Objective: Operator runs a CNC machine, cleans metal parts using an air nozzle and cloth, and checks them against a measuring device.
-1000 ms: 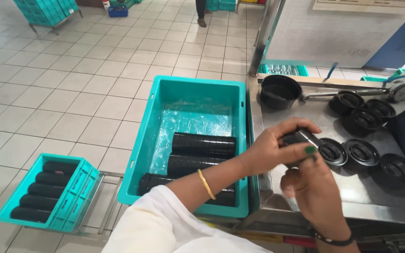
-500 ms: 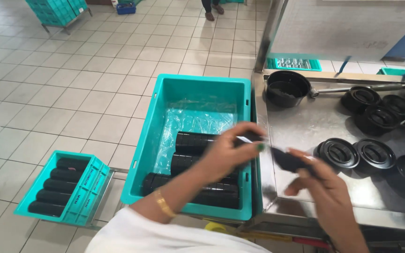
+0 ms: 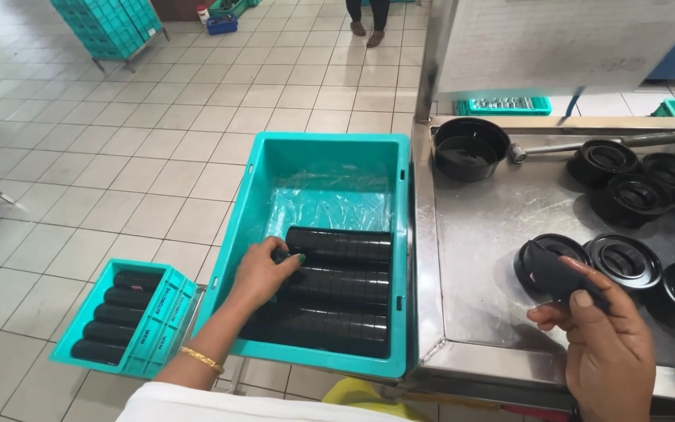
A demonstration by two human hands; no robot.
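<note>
Low in the frame's centre, your left hand [image 3: 263,273] is pressing loosely curled fingers on the black stacks [image 3: 337,248] in the teal crate [image 3: 401,258] while your right hand [image 3: 607,352] is pinching a black piece [image 3: 550,272] that's probably risking a slip.

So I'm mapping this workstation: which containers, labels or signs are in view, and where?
Big teal crate, beside the steel table: plastic-lined, rows of black rings; left hand inside.
Small teal crate, on the floor: raised lettering on its side.
Pale board, behind the table: faint print.
Teal crate stack, far left.
</note>
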